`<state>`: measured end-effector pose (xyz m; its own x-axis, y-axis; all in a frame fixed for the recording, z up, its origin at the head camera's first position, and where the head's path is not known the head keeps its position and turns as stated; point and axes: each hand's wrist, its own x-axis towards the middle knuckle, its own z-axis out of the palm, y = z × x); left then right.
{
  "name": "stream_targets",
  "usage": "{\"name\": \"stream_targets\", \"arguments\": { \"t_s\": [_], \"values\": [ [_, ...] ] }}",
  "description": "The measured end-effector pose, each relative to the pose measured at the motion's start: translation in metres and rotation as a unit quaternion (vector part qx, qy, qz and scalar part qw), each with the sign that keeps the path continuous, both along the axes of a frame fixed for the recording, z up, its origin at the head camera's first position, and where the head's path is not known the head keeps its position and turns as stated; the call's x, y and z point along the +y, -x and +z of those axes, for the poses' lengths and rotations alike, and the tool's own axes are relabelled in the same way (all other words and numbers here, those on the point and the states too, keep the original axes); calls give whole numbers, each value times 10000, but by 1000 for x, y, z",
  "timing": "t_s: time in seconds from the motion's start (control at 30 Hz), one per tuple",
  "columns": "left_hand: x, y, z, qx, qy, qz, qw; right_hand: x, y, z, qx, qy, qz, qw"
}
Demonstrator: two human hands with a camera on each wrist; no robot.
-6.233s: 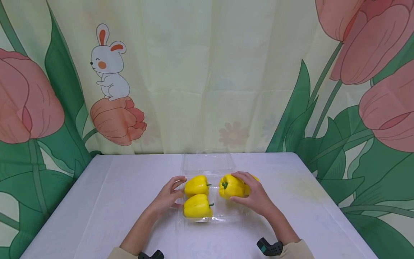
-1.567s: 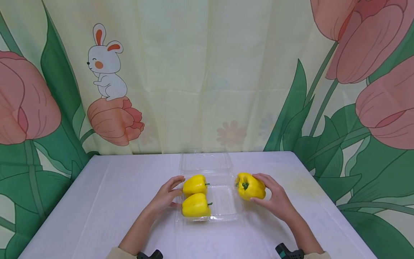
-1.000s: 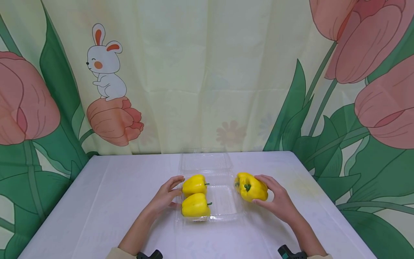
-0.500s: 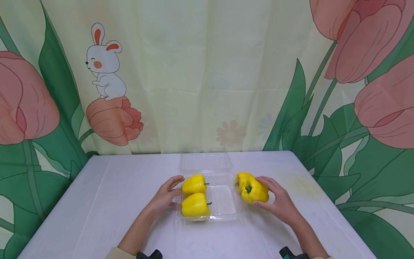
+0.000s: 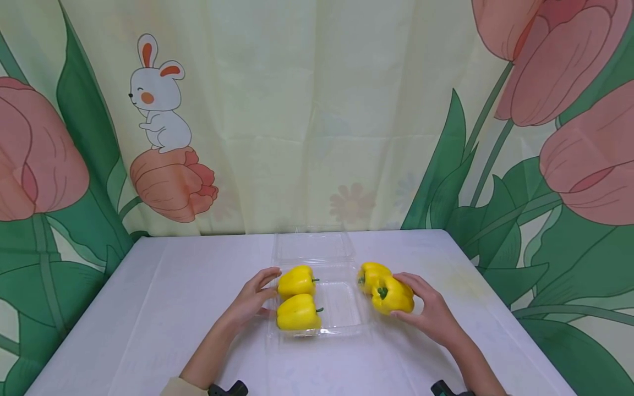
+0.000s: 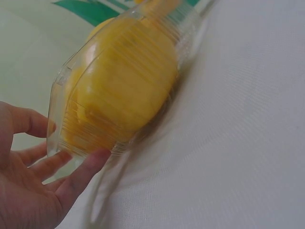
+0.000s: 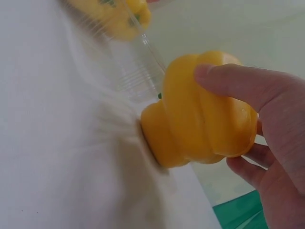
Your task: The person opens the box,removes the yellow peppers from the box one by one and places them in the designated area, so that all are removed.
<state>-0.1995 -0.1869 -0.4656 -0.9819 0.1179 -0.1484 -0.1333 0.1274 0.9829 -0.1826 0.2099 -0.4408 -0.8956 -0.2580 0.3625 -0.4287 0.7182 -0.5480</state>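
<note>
My left hand [image 5: 251, 300] holds the left side of an open clear plastic clamshell container [image 5: 342, 308], its fingers and thumb spread at the rim and wall. Two yellow bell peppers lie in the container's left half: a back pepper [image 5: 296, 281] and a front pepper [image 5: 298, 313], stems pointing right. Through the clear wall their yellow sides [image 6: 128, 76] show in the left wrist view. To the right of the container, my right hand [image 5: 428, 302] grips a third yellow bell pepper [image 5: 396, 297], thumb on one side, fingers on the other. It partly covers another yellow bell pepper [image 5: 372, 273] behind it.
The container's clear lid [image 5: 313, 247] lies folded back towards the table's rear edge. A white cloth [image 5: 198, 275] covers the table. Behind it hangs a curtain [image 5: 277, 121] printed with tulips and a rabbit.
The right hand has carried its pepper from over the container to the right side, then slightly forward and right, uncovering more of the pepper behind. The left hand stays at the container.
</note>
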Motion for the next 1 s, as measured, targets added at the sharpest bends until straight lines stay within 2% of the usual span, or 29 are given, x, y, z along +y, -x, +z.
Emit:
{"name": "stream_targets", "arguments": {
  "t_s": [0.37, 0.53, 0.77, 1.0],
  "values": [
    [-1, 0, 3, 45, -86, -77, 9999, 2, -1, -5, -303, 35, 15, 9995],
    [-1, 0, 1, 36, 12, -93, 10000, 2, -1, -7, -370, 20, 43, 9993],
    [0, 1, 0, -66, 17, 33, 10000, 2, 0, -11, -421, -51, 74, 9991],
    [0, 1, 0, -37, -5, 6, 10000, 1, 2, -16, -497, -114, 116, 9986]
  ]
}}
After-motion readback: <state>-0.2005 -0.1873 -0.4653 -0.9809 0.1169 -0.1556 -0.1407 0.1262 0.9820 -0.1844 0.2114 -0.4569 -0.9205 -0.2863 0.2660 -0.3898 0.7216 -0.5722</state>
